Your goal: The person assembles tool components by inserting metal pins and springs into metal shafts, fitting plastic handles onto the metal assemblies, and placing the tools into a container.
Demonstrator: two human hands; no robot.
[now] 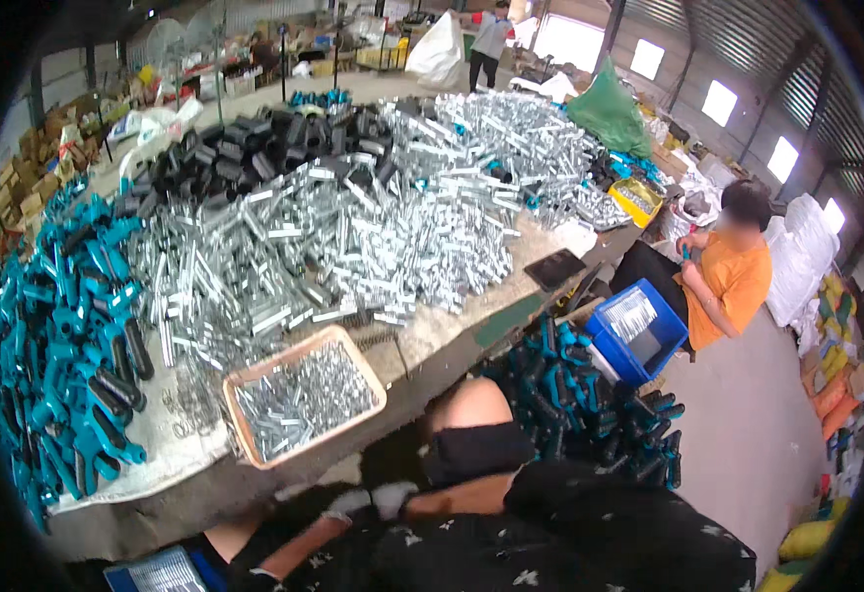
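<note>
My left hand (350, 504) and my right hand (394, 499), in what look like light grey gloves, are low before the table's front edge, between my knees. They are close together in shadow; their fingers and anything between them cannot be made out. Nearest on the table is a shallow tan tray (358, 347) of small silvery metal parts. Thin wire springs (193, 403) lie left of it. Behind spreads a heap of shiny metal pieces (373, 232), with black hollow parts (245, 153) farther back. Teal and black tool handles (82, 345) are piled at the left.
A dark phone-like slab (553, 268) lies by the table's right edge. Below are more teal handles (590, 405) and a blue crate (639, 331). Another blue crate (161, 572) is at lower left. A person in orange (733, 281) sits at right, holding a small teal piece.
</note>
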